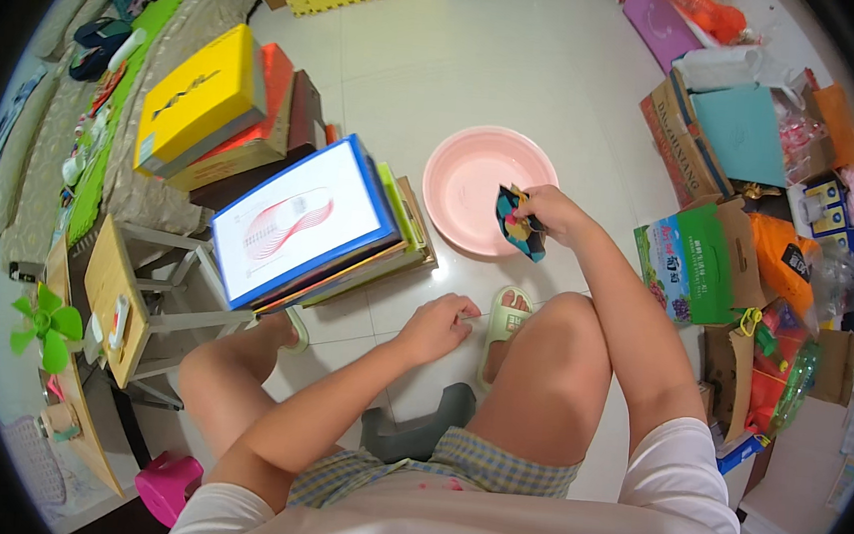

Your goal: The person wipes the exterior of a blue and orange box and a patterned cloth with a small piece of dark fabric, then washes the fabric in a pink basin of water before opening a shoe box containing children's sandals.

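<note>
My right hand (549,210) grips the top of a small dark packet (524,229) with a yellow and teal pattern; the material cannot be made out. It hangs over the near right rim of a round pink plastic basin (464,183) on the tiled floor. The visible part of the basin's inside shows only pink plastic. My left hand (437,329) hovers between my knees, its fingers loosely curled and apart, with nothing in them. To its upper left stands a stack of boxes, topped by a blue-edged white box (306,220) with a red shoe-sole drawing.
A yellow shoebox (199,102) tops another stack at left. Beside it stands a wooden-topped folding stool (116,299). Along the right are a green carton (687,265), an orange bag (785,257) and plastic bottles (794,386). A dark grey low stool (422,425) is beneath me.
</note>
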### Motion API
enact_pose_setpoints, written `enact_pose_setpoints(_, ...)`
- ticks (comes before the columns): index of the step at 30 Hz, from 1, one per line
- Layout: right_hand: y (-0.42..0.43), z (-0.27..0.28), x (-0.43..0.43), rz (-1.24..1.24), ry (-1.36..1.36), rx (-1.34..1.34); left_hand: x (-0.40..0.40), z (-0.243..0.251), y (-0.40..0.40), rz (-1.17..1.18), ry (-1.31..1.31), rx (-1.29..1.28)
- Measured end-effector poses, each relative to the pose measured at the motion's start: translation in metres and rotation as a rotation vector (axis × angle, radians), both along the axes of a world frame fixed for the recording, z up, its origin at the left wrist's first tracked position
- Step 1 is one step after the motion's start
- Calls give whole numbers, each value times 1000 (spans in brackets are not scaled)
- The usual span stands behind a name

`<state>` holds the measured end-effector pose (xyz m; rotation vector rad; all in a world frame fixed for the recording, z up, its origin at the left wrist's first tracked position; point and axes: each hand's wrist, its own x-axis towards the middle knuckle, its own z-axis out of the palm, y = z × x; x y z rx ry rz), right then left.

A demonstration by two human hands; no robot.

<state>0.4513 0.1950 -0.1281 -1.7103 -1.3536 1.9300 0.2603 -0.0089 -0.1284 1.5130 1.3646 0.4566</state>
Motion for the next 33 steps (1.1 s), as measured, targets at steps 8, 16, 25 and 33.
enact_pose_setpoints(8, 41, -190, 18, -350, 304, -81, 51, -192, 161, 518, -1, -231)
enact_pose_setpoints(16, 61, -269, 12, -507, 597, -182, 40, -264, 239, 691, -288, -520)
enact_pose_setpoints(25, 61, -287, -13, -387, 185, 314, 53, -277, 261, 838, -652, -518)
enact_pose_setpoints(33, 68, -281, 2, -332, -92, 313, 20, -288, 262, 918, -535, -536)
